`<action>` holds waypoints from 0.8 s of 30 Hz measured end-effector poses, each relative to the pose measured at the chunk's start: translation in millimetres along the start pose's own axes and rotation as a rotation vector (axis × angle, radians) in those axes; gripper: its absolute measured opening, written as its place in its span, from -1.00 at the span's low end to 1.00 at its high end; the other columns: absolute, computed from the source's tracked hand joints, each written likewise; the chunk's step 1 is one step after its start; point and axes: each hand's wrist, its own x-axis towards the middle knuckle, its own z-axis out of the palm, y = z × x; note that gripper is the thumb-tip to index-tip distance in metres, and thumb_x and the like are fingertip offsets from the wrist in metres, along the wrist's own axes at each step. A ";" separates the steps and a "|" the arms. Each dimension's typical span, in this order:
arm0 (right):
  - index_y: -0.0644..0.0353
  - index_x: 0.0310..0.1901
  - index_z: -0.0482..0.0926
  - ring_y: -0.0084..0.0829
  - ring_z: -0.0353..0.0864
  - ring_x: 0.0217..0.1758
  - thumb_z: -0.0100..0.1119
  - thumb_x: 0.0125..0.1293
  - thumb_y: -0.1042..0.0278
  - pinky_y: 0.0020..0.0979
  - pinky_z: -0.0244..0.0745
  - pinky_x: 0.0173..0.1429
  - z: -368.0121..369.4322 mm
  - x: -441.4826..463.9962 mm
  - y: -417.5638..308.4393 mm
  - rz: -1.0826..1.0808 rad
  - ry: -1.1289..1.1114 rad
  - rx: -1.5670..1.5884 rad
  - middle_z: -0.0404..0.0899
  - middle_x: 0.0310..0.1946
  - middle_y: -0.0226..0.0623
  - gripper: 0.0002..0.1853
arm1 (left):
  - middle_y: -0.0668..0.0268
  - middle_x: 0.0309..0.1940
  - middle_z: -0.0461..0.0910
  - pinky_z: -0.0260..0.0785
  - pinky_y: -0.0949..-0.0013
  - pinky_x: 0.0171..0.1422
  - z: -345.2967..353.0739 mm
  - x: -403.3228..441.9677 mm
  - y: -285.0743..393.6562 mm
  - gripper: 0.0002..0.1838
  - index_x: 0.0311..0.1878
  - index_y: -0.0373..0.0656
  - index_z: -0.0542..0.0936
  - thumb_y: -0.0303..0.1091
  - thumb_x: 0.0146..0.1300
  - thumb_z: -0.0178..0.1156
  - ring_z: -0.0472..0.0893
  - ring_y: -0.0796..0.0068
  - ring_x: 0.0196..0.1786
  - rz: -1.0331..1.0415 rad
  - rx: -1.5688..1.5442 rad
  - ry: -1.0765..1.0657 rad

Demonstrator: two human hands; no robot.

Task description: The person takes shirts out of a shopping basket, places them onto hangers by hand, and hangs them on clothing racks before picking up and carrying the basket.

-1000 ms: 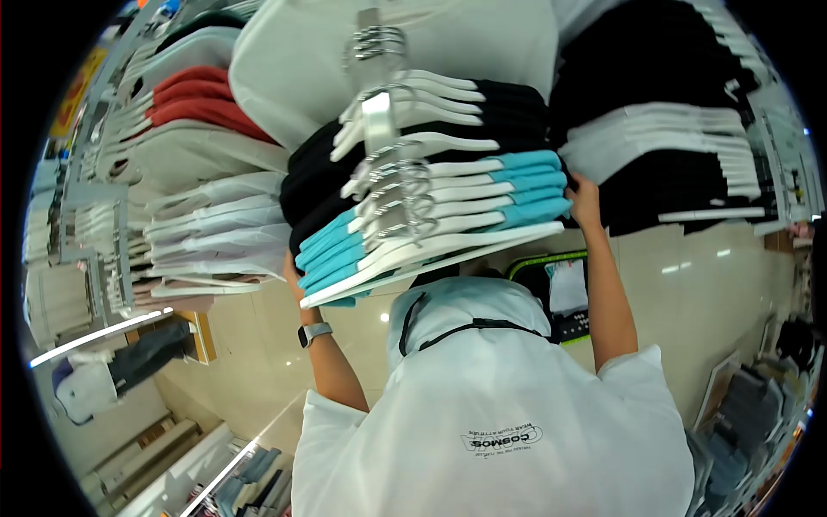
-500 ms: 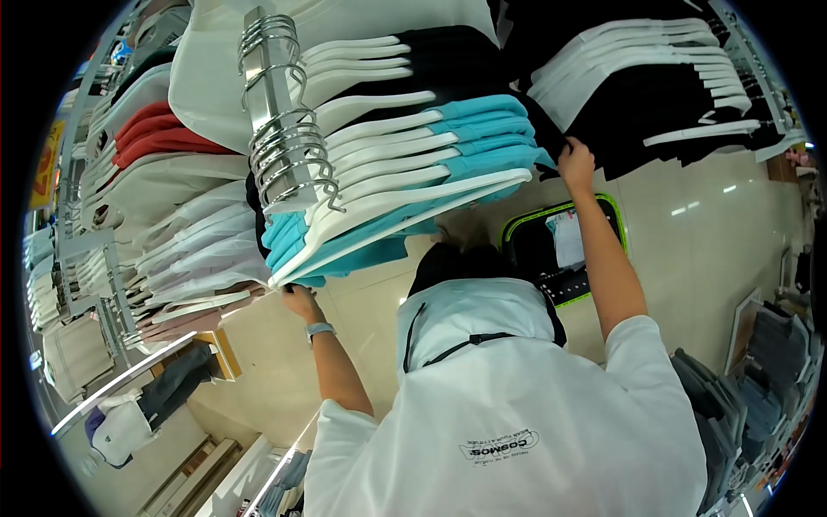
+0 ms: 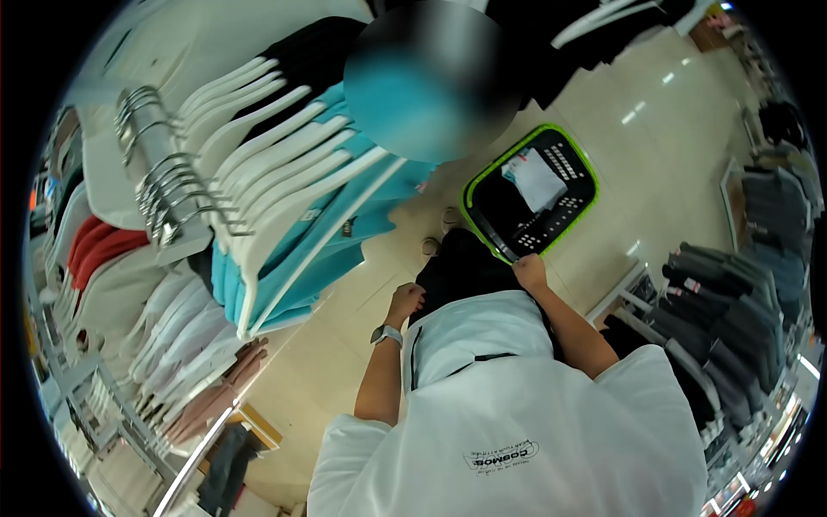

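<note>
The basket (image 3: 500, 208), black with a bright green rim, stands on the floor (image 3: 642, 194) ahead of the person. A white item (image 3: 541, 183) lies inside the basket. The right hand (image 3: 530, 271) is at the near edge of the basket, fingers curled beside the end of its dark handle (image 3: 491, 239); whether they grip it, I cannot tell. The left hand (image 3: 407, 302), wearing a watch (image 3: 388, 333), is apart from the basket, to the left of its near end, fingers folded in toward the palm in a loosely closed shape.

Left of the basket, turquoise garments (image 3: 349, 246) hang on white hangers (image 3: 297, 185) from a metal rail (image 3: 153, 121), with black garments (image 3: 314, 43) behind them. Right of the basket and nearer the person hang grey garments (image 3: 728, 297). Beyond the basket, a round patch is too blurred to make out.
</note>
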 end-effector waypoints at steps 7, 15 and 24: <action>0.38 -0.61 0.49 0.05 0.51 -0.53 0.09 0.15 0.25 -0.08 0.38 -0.39 -12.0 -57.5 34.5 0.164 0.040 0.171 0.45 -0.62 0.12 -0.66 | 0.21 -0.52 0.61 0.45 0.39 -0.35 66.0 19.1 26.9 -0.76 -0.26 -0.28 0.60 -0.30 0.24 0.05 0.60 0.41 -0.48 0.163 0.323 -0.122; 0.30 -0.59 0.54 -0.01 0.56 -0.47 0.19 0.06 0.16 -0.12 0.45 -0.32 -15.5 -76.2 106.0 0.353 -0.020 0.224 0.52 -0.59 0.05 -0.68 | 0.24 -0.54 0.60 0.46 0.38 -0.34 148.7 50.3 48.4 -0.78 -0.30 -0.25 0.60 -0.30 0.23 0.07 0.59 0.42 -0.49 0.178 0.513 -0.212; 0.30 -0.44 0.55 -0.45 0.50 -0.72 0.08 0.18 0.42 -0.44 0.42 -0.63 -22.8 -23.3 202.0 0.439 -0.315 0.601 0.54 -0.66 -0.27 -0.86 | 0.12 -0.33 0.65 0.44 0.16 -0.11 287.1 97.4 52.4 -0.72 -0.27 -0.22 0.60 -0.18 0.20 0.09 0.63 0.16 -0.22 0.008 0.685 -0.169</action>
